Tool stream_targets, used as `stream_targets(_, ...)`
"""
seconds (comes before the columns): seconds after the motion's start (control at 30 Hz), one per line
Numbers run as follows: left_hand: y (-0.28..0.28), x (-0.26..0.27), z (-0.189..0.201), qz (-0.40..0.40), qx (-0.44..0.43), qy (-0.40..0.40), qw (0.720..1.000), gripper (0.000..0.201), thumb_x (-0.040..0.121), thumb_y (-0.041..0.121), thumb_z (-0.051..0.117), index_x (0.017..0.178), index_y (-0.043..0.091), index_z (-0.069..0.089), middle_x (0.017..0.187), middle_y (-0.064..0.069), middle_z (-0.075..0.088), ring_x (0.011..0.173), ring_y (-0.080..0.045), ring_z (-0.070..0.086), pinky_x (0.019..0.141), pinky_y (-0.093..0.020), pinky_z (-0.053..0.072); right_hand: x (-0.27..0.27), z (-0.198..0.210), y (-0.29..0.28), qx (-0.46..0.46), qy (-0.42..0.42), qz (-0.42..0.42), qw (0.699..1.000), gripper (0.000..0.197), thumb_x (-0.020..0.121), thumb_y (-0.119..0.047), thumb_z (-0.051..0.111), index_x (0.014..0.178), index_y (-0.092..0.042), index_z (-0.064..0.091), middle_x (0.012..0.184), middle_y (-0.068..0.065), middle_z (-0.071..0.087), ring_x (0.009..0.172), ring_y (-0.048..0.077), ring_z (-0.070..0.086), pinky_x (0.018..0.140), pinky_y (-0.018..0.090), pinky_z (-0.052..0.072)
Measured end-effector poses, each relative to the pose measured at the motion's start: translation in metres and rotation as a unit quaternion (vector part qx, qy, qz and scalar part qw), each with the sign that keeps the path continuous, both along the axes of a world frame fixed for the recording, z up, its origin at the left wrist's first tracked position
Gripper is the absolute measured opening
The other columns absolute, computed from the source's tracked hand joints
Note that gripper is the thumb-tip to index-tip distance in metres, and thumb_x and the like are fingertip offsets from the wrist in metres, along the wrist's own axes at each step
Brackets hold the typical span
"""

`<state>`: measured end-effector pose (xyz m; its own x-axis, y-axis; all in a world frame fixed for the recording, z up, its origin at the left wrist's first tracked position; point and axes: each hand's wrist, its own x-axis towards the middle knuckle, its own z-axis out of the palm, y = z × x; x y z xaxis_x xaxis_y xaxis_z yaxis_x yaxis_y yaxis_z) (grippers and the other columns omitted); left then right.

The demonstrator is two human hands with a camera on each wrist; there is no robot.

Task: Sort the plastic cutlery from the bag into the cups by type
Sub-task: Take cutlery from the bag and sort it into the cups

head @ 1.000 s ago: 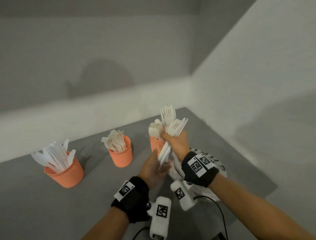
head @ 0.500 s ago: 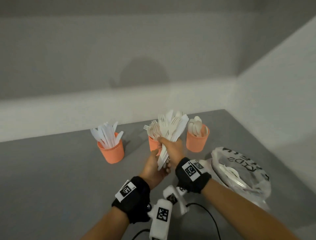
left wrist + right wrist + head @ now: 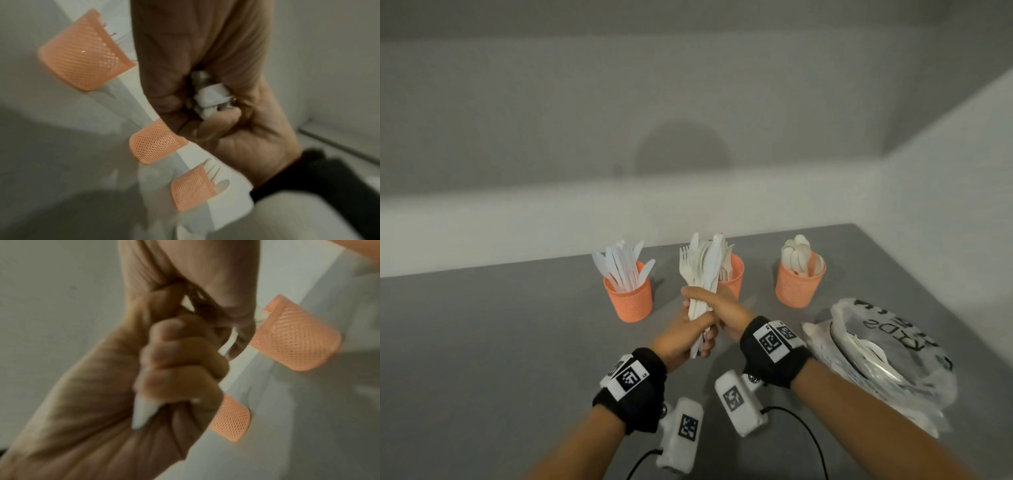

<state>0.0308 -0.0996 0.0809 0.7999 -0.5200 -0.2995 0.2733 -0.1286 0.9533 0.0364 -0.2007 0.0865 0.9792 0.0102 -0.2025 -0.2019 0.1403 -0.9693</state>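
A bundle of white plastic cutlery [image 3: 702,270], mixed forks and knives, stands upright in both hands in front of the middle cup. My right hand [image 3: 705,298] grips its handles from the right. My left hand [image 3: 700,339] holds the lower handle ends just beneath; they show white in the left wrist view [image 3: 207,97]. Three orange mesh cups stand in a row: the knife cup [image 3: 629,298] at left, the fork cup [image 3: 732,274] partly hidden behind the bundle, and the spoon cup [image 3: 799,284] at right. The plastic bag [image 3: 887,349] lies to the right with cutlery in it.
The grey table [image 3: 482,342] ends at a white wall behind the cups and another wall on the right. Black cables [image 3: 804,431] run from the wrist cameras near the front edge.
Both hands have carried the bundle left, from the spoon cup to in front of the fork cup. My left hand has closed round the lower handle ends.
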Motion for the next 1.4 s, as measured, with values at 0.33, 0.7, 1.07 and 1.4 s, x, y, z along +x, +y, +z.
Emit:
stream_targets(0.33, 0.014, 0.005, 0.002, -0.071, 0.035, 0.078, 0.994, 0.031, 0.089, 0.041, 0.05, 0.074, 0.014, 0.057, 0.067, -0.002, 0.061, 0.057, -0.014, 0.058, 0.059, -0.023, 0.048, 0.001, -0.006, -0.003, 0.089, 0.11, 0.078, 0.987, 0.033, 0.087, -0.031, 0.055, 0.071, -0.01, 0.074, 0.082, 0.006, 0.074, 0.091, 0.023, 0.067, 0.093, 0.035, 0.047)
stream_targets(0.7, 0.025, 0.039, -0.004, 0.171, 0.076, -0.158, 0.97, 0.013, 0.09, 0.021, 0.059, 0.091, 0.009, 0.058, 0.073, -0.002, 0.061, 0.06, -0.012, 0.055, 0.05, -0.018, 0.044, 0.012, -0.032, -0.006, -0.018, 0.061, -0.019, 0.998, 0.005, 0.084, -0.011, 0.064, 0.079, -0.012, 0.065, 0.056, -0.001, 0.064, 0.041, 0.008, 0.05, 0.042, 0.019, 0.042)
stream_targets(1.07, 0.014, 0.049, -0.015, 0.219, 0.042, -0.087, 0.971, 0.03, 0.083, 0.02, 0.069, 0.062, 0.006, 0.052, 0.039, 0.001, 0.053, 0.033, -0.014, 0.051, 0.061, -0.042, 0.055, 0.013, -0.04, -0.002, 0.002, 0.018, 0.02, 1.0, 0.003, 0.085, -0.009, 0.065, 0.086, -0.011, 0.063, 0.053, -0.006, 0.064, 0.046, 0.003, 0.058, 0.047, 0.017, 0.047)
stream_targets(1.4, 0.011, 0.055, -0.013, 0.203, 0.143, -0.119, 0.961, 0.02, 0.087, 0.012, 0.055, 0.067, 0.01, 0.05, 0.061, -0.01, 0.058, 0.06, -0.025, 0.055, 0.075, -0.043, 0.053, 0.014, -0.042, -0.009, 0.058, 0.042, 0.016, 0.997, 0.022, 0.087, -0.019, 0.063, 0.102, -0.003, 0.065, 0.077, 0.009, 0.071, 0.063, 0.018, 0.067, 0.06, 0.029, 0.056)
